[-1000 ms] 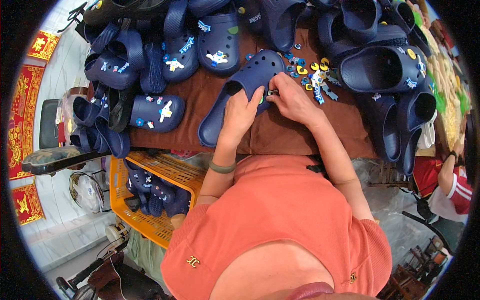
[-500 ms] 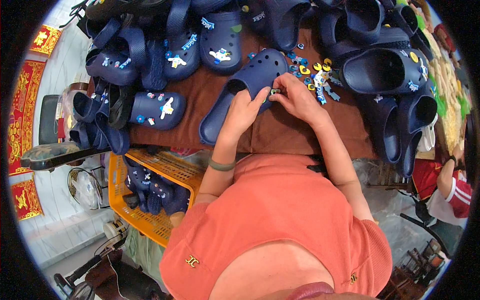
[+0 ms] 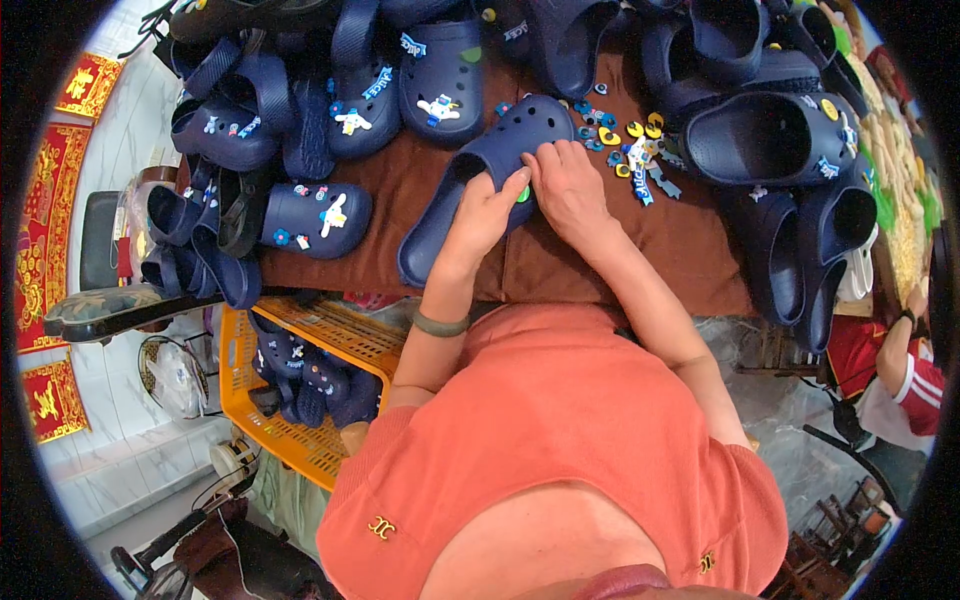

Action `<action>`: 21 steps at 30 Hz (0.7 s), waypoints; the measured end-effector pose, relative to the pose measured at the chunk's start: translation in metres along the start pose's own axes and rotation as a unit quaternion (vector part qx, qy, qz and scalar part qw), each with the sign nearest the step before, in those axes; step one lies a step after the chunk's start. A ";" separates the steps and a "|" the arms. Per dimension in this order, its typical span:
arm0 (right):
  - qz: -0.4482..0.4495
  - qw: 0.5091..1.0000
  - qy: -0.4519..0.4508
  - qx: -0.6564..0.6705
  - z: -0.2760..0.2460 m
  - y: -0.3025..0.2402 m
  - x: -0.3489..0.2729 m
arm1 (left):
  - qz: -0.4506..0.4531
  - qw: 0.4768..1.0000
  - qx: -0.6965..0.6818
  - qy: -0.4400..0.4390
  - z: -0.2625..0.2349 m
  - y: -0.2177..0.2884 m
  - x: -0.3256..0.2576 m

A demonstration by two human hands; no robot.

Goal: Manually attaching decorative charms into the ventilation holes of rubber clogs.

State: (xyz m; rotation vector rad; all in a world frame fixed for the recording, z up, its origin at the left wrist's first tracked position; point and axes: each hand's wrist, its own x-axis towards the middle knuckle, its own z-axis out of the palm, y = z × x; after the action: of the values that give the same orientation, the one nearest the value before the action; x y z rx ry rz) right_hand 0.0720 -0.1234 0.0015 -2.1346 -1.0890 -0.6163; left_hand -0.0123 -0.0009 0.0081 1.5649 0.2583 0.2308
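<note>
Clog (image 3: 490,175), navy, perforated toe, lying slantwise on brown cloth (image 3: 560,265) directly under both hands. Left hand (image 3: 485,215) closed around the clog's side wall, thumb up by a small green charm (image 3: 522,193). Right hand (image 3: 565,185) laid over the toe just beside the left, fingertips (image 3: 545,155) bent and pressed onto the perforated upper; whether anything is pinched beneath them cannot be told.

Changed since half a second ago: right hand's fingertips shifted slightly up the toe; green charm now showing between the two thumbs; grip of left hand unchanged; clog unmoved on the cloth.

Around the hands:
- Loose charms (image 3: 630,150), yellow, blue and white, scattered just beyond and to the right of the right hand, close to its knuckles.
- Large navy clog (image 3: 770,135), opening upward, farther right past the charms.
- Decorated clog (image 3: 315,215) with a white figure charm, well to the left of the left hand.
- Row of finished navy clogs (image 3: 440,80) with charms, beyond both hands, crowding the far edge of the cloth.
- Orange crate (image 3: 300,400) holding more navy clogs, below the left forearm, nearer the body.
- Green wristband (image 3: 440,325) on the left wrist.
- Another person's arm in a red sleeve (image 3: 915,375), far right, well apart.
</note>
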 end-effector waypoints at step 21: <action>-0.112 0.991 0.075 -0.005 0.007 0.019 0.000 | -0.008 0.998 -0.063 0.010 0.004 0.009 0.003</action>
State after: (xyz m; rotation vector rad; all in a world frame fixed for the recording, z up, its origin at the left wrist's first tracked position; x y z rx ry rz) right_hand 0.0882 -0.1269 -0.0096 -1.9535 -1.2512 -0.8738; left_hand -0.0082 -0.0041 0.0165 1.4359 0.2676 0.2452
